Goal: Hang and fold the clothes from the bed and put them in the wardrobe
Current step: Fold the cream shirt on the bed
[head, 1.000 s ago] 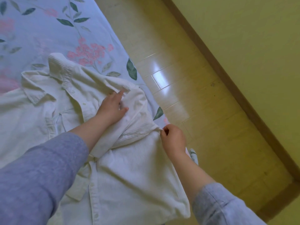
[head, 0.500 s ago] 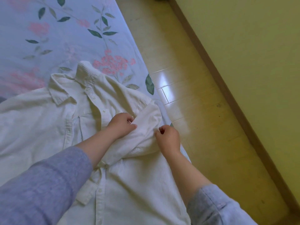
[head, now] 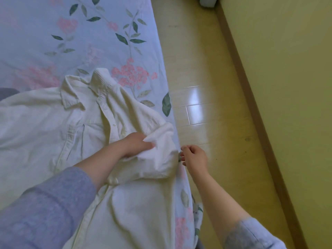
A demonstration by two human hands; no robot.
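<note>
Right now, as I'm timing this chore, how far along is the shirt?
Done: the white shirt lies spread on the bed, one sleeve folded in over its front. In hand: the left hand grips that sleeve; the right hand is curled at its edge, whether pinching cloth I cannot tell. Left: the other side and body are unfolded, and no wardrobe is in view.

cream button shirt (head: 53, 126), spread on bed (head: 45, 33)
</note>
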